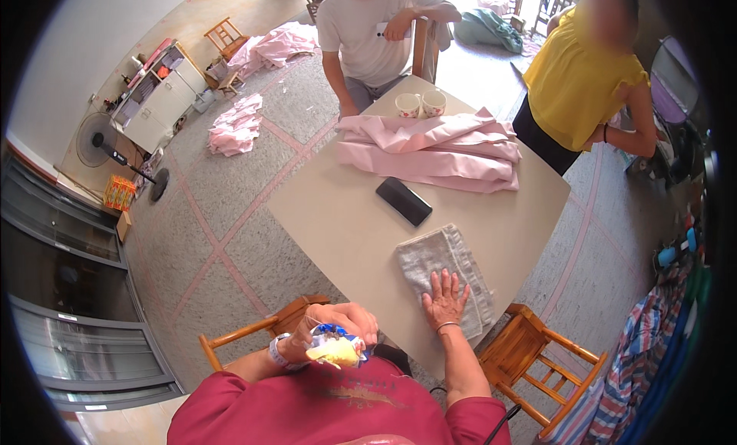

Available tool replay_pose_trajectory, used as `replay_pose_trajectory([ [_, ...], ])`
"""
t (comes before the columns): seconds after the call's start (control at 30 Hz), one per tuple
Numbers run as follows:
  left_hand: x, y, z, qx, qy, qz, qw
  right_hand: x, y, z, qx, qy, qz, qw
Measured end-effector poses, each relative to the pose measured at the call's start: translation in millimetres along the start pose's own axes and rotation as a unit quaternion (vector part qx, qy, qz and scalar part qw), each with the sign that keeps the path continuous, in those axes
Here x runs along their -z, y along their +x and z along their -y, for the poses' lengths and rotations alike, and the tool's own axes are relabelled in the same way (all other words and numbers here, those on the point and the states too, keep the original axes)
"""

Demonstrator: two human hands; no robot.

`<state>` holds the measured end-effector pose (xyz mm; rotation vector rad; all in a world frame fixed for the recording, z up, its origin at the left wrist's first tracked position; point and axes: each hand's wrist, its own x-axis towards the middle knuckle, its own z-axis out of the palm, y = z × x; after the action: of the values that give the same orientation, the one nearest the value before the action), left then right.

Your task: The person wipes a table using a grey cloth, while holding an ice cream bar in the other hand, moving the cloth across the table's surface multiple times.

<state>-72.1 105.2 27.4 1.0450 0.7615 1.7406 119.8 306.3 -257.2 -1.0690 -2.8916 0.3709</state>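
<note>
Close to my chest, my left hand (351, 318) is curled around a blue-and-white wrapper with something pale yellow (338, 350) showing in its opening; its exact kind is unclear. My right hand (445, 298) lies flat, fingers spread, on a folded grey cloth (427, 252) at the near part of the table. Farther along lies a black phone (404, 201), apart from both hands. Beyond it, folded pink fabric (430, 149) stretches across the far part of the table, with two patterned cups (408, 106) behind it.
The beige table (330, 207) has wooden chairs at its near left (284, 326) and near right (513, 345). A person in a white shirt (368, 31) sits opposite; another in yellow (576, 69) stands at the far right. Pink fabric (236, 125) and a fan (98, 140) are on the left.
</note>
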Motion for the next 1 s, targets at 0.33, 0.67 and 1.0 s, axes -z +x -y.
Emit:
replay_pose_trajectory([
  [0.33, 39.2, 22.0, -1.6, 0.002, -0.007, 0.043, 0.999, 11.6, 54.7, -10.2, -0.082, -0.016, -0.014, 0.996],
  [0.67, 38.5, 36.6, 8.9, 0.028, -0.041, 0.066, 0.997, -15.4, 2.1, 21.8, -0.124, -0.029, -0.096, 0.987],
  [1.0, 45.5, 52.7, 1.6, 0.019, -0.060, 0.119, 0.991, -16.1, -42.7, 44.2, -0.170, -0.014, -0.084, 0.982],
])
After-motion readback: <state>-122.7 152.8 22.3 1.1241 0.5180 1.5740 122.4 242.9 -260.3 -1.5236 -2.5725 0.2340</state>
